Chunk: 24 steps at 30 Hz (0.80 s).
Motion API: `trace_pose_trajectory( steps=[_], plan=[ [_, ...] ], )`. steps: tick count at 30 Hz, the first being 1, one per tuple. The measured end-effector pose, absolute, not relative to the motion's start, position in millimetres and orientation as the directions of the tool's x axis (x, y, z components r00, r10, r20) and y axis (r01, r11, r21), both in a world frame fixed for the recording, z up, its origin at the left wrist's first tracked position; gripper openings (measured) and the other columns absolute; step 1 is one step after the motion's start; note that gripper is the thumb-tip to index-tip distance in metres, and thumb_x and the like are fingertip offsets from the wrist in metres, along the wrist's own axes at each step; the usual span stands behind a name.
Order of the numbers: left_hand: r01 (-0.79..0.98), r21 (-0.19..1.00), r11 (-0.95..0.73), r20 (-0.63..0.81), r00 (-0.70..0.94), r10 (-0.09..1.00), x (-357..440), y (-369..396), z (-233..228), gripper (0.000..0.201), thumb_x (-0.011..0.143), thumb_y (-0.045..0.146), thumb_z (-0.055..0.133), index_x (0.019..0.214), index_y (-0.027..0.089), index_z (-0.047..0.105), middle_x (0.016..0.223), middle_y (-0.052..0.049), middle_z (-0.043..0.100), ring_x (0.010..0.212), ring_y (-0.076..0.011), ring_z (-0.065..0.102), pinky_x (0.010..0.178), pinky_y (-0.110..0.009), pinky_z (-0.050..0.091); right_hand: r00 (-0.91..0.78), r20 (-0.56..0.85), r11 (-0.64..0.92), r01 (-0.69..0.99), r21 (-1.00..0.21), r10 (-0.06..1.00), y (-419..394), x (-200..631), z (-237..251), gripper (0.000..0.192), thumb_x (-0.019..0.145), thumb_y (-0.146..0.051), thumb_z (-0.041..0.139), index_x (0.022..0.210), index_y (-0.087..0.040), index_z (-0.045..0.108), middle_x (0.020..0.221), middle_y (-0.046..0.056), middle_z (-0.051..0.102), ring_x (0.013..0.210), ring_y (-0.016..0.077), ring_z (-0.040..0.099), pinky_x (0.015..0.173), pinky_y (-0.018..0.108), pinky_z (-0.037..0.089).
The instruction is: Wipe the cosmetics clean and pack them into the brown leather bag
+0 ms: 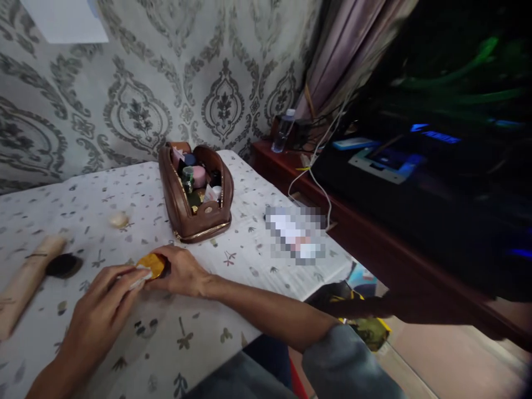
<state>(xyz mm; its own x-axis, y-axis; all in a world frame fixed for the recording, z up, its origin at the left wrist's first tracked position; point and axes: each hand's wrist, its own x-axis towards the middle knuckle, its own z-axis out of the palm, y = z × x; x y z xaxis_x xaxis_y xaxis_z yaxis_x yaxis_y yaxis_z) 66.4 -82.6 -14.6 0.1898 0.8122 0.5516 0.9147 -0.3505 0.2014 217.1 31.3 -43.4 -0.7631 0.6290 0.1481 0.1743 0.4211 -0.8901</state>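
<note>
My right hand (179, 270) is closed round a small round container with a shiny gold top (153, 265); its darker lower side is mostly hidden by my fingers. Pinched in my left hand (102, 310) is a crumpled white tissue (140, 277), which presses against the gold top. Just beyond my hands stands an open brown cosmetic bag (166, 202), unzipped, with several jars and bottles inside, among them a pink jar (199, 176). On the left lie a long beige tube (31, 282), a dark round object (63, 265) and a small cream-coloured rounded object (118, 220).
A white patterned cloth (249, 266) covers the table. To the right lies a pixelated item (293, 233). Beyond the table's right edge are a dark red desk (268, 160), a clear bottle (284, 132), white cables (328, 194) and a black computer case (457, 188). A papered wall stands behind.
</note>
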Motion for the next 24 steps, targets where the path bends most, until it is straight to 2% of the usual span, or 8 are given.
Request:
trace_pose_trajectory(
  steps=[3,7,12,14,16,19,23,24],
  plan=[
    [0.934,0.267,-0.238,0.557,0.052,0.829,64.6,-83.1,-13.9,0.021,0.099,0.033,0.045,0.108,0.024,0.062,0.101,-0.004,0.061,0.090,-0.0186,0.062,0.081,-0.030,0.049,-0.772,0.134,0.359,0.129,-0.924,0.621,27.4,217.5,-44.1,0.050,0.063,-0.033,0.087,0.105,-0.018,0.065,0.095,0.001,0.062,0.085,0.0153,0.060,0.077,0.025,0.049],
    [0.907,0.358,-0.223,0.526,0.001,0.850,61.9,-81.9,-14.4,0.020,0.098,0.036,0.047,0.106,0.024,0.060,0.098,-0.001,0.064,0.087,-0.0163,0.063,0.080,-0.027,0.048,-0.797,0.154,0.372,0.093,-0.924,0.584,24.0,216.7,-46.8,0.051,0.059,-0.029,0.089,0.103,-0.019,0.065,0.099,0.001,0.060,0.088,0.0155,0.060,0.083,0.027,0.050],
    [0.892,0.412,-0.188,0.514,-0.057,0.856,59.6,-82.7,-20.3,0.022,0.097,0.037,0.048,0.107,0.024,0.061,0.098,-0.001,0.065,0.090,-0.0174,0.063,0.082,-0.027,0.048,-0.867,0.159,0.326,0.004,-0.945,0.471,29.9,222.6,-37.3,0.068,0.068,-0.028,0.083,0.128,-0.020,0.054,0.101,0.001,0.062,0.091,0.0154,0.061,0.084,0.027,0.050],
    [0.893,0.419,-0.167,0.506,-0.077,0.859,59.7,-83.7,-22.3,0.022,0.096,0.038,0.048,0.107,0.024,0.061,0.099,-0.001,0.066,0.090,-0.0180,0.063,0.082,-0.028,0.048,-0.889,0.156,0.349,0.005,-0.937,0.431,34.3,225.7,-33.0,0.065,0.069,-0.028,0.083,0.127,-0.019,0.055,0.100,0.001,0.063,0.091,0.0155,0.061,0.084,0.027,0.050],
    [0.892,0.426,-0.150,0.502,-0.095,0.860,60.4,-84.7,-22.5,0.023,0.096,0.039,0.048,0.107,0.024,0.061,0.098,-0.001,0.066,0.089,-0.0185,0.064,0.080,-0.029,0.049,-0.891,0.132,0.342,0.027,-0.939,0.435,37.3,227.4,-32.3,0.056,0.069,-0.028,0.083,0.119,-0.020,0.061,0.095,0.000,0.064,0.088,0.0153,0.061,0.083,0.027,0.050],
    [0.885,0.450,-0.119,0.487,-0.131,0.863,61.9,-85.9,-19.0,0.020,0.095,0.039,0.049,0.106,0.027,0.060,0.098,0.001,0.066,0.090,-0.0197,0.064,0.081,-0.031,0.049,-0.876,0.105,0.222,0.002,-0.975,0.470,36.9,225.5,-39.9,0.050,0.066,-0.023,0.084,0.111,-0.022,0.062,0.091,-0.002,0.064,0.086,0.0146,0.062,0.082,0.028,0.051],
    [0.888,0.446,-0.113,0.493,-0.138,0.859,62.0,-86.9,-12.2,0.019,0.095,0.038,0.050,0.108,0.029,0.060,0.100,0.001,0.065,0.092,-0.0212,0.063,0.084,-0.033,0.048,-0.890,0.089,-0.095,-0.146,-0.985,0.446,31.6,217.2,-57.3,0.045,0.065,-0.022,0.084,0.103,-0.021,0.059,0.094,-0.001,0.065,0.088,0.0143,0.064,0.086,0.030,0.052],
    [0.893,0.435,-0.114,0.500,-0.135,0.855,61.7,-86.9,-11.5,0.019,0.095,0.038,0.050,0.108,0.029,0.060,0.100,0.001,0.065,0.092,-0.0215,0.063,0.084,-0.034,0.048,-0.889,0.084,-0.132,-0.159,-0.978,0.450,30.7,215.7,-59.9,0.046,0.065,-0.023,0.084,0.103,-0.021,0.058,0.095,-0.001,0.065,0.089,0.0145,0.065,0.086,0.030,0.052]
  ],
)
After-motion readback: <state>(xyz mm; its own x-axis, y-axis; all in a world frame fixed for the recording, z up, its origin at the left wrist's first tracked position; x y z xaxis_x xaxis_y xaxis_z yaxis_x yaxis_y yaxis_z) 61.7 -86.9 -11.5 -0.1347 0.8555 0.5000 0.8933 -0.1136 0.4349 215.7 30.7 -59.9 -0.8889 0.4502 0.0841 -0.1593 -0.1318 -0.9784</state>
